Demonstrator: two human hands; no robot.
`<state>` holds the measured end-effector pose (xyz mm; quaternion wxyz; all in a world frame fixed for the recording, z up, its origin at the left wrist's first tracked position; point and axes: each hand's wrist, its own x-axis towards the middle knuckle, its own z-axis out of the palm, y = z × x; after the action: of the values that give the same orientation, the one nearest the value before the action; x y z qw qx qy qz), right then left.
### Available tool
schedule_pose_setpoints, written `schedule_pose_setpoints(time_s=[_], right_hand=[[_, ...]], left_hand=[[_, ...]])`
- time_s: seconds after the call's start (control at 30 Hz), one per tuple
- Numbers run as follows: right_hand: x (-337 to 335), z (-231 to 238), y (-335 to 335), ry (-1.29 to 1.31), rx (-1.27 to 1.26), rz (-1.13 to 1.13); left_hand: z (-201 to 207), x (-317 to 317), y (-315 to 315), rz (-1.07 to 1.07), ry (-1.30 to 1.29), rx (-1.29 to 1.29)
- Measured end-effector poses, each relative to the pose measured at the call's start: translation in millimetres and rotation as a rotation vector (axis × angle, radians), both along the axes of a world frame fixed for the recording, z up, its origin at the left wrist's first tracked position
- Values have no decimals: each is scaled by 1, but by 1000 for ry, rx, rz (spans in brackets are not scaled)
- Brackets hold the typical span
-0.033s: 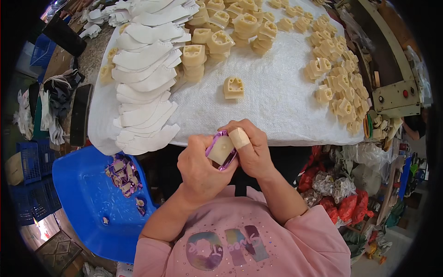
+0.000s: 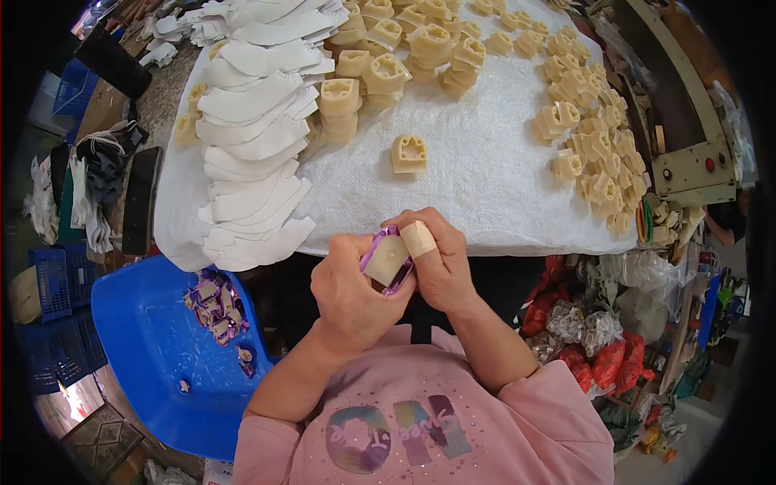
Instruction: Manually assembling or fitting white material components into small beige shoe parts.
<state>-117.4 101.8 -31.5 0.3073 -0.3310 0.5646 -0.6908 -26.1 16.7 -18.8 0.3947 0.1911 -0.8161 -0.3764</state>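
Observation:
Between both hands, just off the table's near edge, is a cream moulded block (image 2: 388, 260) shaped like a shoe heel, with shiny purple foil-like sheet (image 2: 398, 283) around its sides. My left hand (image 2: 347, 291) is closed round its left side. From the right, my right hand (image 2: 444, 263) grips it, a beige tape band (image 2: 419, 239) on the thumb. The fingers under the block are hidden. Beyond the hands a single hollow cream block (image 2: 410, 154) stands on the white woven cloth (image 2: 469, 190). Overlapping white curved pieces (image 2: 255, 174) lie in a long row to its left.
Stacked cream blocks (image 2: 339, 101) stand farther back, and many loose ones (image 2: 602, 153) are heaped at right. At lower left a blue tub (image 2: 149, 356) holds purple-covered blocks (image 2: 217, 307). A dark phone (image 2: 142, 198) lies at left; red bags (image 2: 610, 360) are at lower right.

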Motion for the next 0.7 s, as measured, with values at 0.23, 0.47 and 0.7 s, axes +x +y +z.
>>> schedule_pose_setpoints(time_s=[0.23,0.47,0.7], right_hand=[[14,4,-2,-643,-174,17],[12,1,-4,175,205,-161],[-13,0,-3,181,-67,205]], left_hand=[[-1,0,-2,52,20,-50],[-5,-2,-6,62,3,-65],[-9,18,-26,-501,-11,1084]])
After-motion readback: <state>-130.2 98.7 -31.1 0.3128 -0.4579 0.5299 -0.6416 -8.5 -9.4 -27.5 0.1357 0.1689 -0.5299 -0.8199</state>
